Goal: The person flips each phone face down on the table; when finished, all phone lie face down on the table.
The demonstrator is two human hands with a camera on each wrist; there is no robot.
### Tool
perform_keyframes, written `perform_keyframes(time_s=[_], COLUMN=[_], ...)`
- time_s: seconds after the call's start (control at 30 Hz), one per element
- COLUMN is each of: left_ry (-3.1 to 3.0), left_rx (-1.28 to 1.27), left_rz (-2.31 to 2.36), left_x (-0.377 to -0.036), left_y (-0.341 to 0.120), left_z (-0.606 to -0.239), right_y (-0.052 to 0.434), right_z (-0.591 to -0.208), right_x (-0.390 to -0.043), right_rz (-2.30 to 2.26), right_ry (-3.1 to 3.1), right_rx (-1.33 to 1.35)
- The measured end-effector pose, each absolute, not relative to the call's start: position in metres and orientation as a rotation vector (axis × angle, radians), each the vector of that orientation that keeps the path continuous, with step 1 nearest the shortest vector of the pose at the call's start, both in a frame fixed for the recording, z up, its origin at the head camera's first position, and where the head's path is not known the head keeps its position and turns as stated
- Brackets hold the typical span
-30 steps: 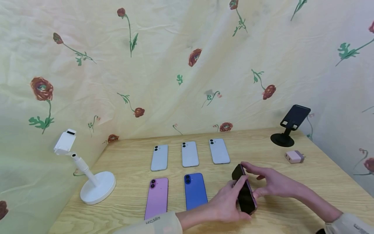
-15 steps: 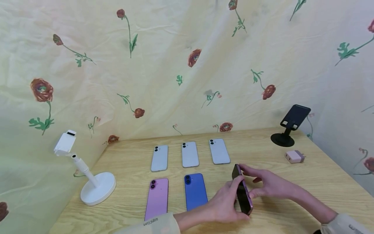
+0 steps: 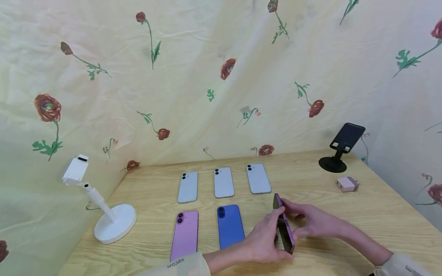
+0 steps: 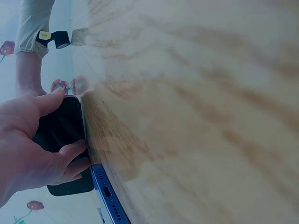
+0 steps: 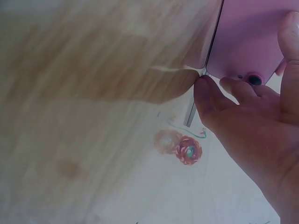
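Observation:
A purple phone (image 3: pixel 284 226) with a dark screen stands almost on its long edge on the wooden table (image 3: pixel 345 214), at the front right. My left hand (image 3: pixel 267 239) grips it from the screen side, and in the left wrist view the fingers lie across the black screen (image 4: pixel 63 135). From the other side my right hand (image 3: pixel 307 222) holds it, with fingertips on its pink back (image 5: pixel 252 37) near the camera lens. The phone's lower edge touches the table.
Three pale phones (image 3: pixel 223 182) lie face down in a back row. A pink phone (image 3: pixel 185 234) and a blue phone (image 3: pixel 230 225) lie in front. A white stand (image 3: pixel 114 226) is at the left; a black stand (image 3: pixel 340 151) and a pink charger (image 3: pixel 346 184) are at the right.
The purple phone has been tipped from a slanted, screen-up pose to nearly upright on its edge. Both hands have closed in on it and shifted slightly left.

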State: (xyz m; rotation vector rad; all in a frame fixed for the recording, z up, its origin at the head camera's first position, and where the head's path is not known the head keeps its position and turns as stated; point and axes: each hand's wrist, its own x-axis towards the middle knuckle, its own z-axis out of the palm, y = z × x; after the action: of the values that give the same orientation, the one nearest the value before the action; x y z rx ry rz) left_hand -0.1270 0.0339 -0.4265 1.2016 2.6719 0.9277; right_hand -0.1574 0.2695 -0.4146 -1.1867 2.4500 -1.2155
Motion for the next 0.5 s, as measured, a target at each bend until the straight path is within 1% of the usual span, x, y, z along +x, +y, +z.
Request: perform_keyframes(time_s=[0.2, 0.4, 0.5], left_ry=[2.610, 2.427, 2.370], left_rx=[1.140, 1.058, 1.037], left_rz=[1.000, 1.190, 1.258], left_x=[-0.1261, -0.1278, -0.1283], left_y=[0.0324, 0.0307, 0.0299], left_z=[-0.4245, -0.4234, -0.4234], right_y=[0.2690, 0.2677, 0.2662], right_z=[-0.4170, -0.4176, -0.4168], right_x=[-0.1567, -0.1550, -0.1541], right_rz=[-1.199, -1.122, -1.093], right_ry=[2.463, 2.516, 2.522], right_rx=[-1.153, -1.141, -1.092])
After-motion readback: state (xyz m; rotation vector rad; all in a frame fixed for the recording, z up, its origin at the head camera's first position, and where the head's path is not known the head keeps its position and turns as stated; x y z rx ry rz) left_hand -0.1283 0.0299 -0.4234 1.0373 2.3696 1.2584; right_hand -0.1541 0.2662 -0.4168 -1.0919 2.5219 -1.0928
